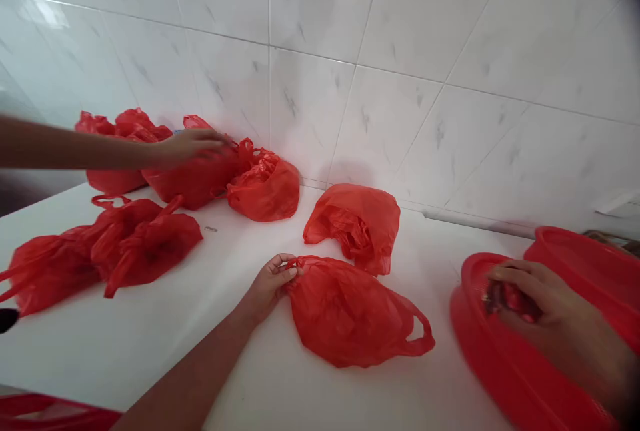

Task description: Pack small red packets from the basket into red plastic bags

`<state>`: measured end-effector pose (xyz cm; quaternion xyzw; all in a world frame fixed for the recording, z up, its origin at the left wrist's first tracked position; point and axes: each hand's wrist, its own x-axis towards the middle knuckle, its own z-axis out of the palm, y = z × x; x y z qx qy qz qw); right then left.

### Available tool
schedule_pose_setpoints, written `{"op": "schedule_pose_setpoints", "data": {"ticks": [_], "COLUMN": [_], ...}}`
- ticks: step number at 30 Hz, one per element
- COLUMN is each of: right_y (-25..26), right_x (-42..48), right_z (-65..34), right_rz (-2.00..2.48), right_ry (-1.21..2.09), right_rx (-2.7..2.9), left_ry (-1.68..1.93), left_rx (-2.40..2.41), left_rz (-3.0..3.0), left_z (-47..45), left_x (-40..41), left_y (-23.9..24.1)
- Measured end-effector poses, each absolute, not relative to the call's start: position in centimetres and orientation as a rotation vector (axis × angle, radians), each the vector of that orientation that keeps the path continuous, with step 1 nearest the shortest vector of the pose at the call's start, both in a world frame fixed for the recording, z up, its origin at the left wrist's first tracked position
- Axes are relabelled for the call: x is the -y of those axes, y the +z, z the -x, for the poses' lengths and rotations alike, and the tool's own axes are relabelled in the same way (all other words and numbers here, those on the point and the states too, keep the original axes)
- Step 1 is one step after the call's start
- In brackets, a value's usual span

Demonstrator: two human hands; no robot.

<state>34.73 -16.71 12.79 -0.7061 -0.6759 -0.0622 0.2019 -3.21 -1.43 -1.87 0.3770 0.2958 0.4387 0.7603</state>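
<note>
My left hand (pixel 270 284) pinches one handle of a red plastic bag (pixel 350 318) that lies on the white table (pixel 260 384). The bag's other handle loops out to the right, and its mouth is not spread. Over a red plastic basin (pixel 480 351) at the right, my right hand (pixel 545 311) is curled around a few small dark red, shiny things (pixel 515 301), too blurred to name. Just behind the held bag sits another crumpled red plastic bag (pixel 357 218), almost touching it.
A co-worker's hand (pixel 190 146) reaches in from the left over several filled red bags (pixel 265 184) against the tiled wall (pixel 310 84). More red bags (pixel 145 241) lie at left. A second red basin (pixel 590 264) stands at far right.
</note>
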Motion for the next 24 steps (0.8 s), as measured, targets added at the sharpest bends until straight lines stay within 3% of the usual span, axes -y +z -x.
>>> {"op": "schedule_pose_setpoints", "data": {"ticks": [5,12,17,24], "right_y": [12.1,7.6,9.9,11.9], "right_x": [14.4,10.6,11.8,15.7], "right_z": [-23.9,-18.3,-21.6,-35.0], "right_rz": [1.744,1.633,1.787,2.286], "right_ry": [0.204,0.290,0.343,-0.104], "right_rx": [2.244,2.540,2.229,1.697], "left_ry": [0.929,0.925,0.923,0.922], "left_rx": [-0.600,-0.547,-0.540,-0.552], "left_rz": [-0.838,-0.835,-0.815,-0.806], "left_z": [3.4,3.5,3.5,3.4], "left_x": [1.6,1.8,1.8,1.8], "left_y": [-1.4,-1.2,-1.2,-1.1]}}
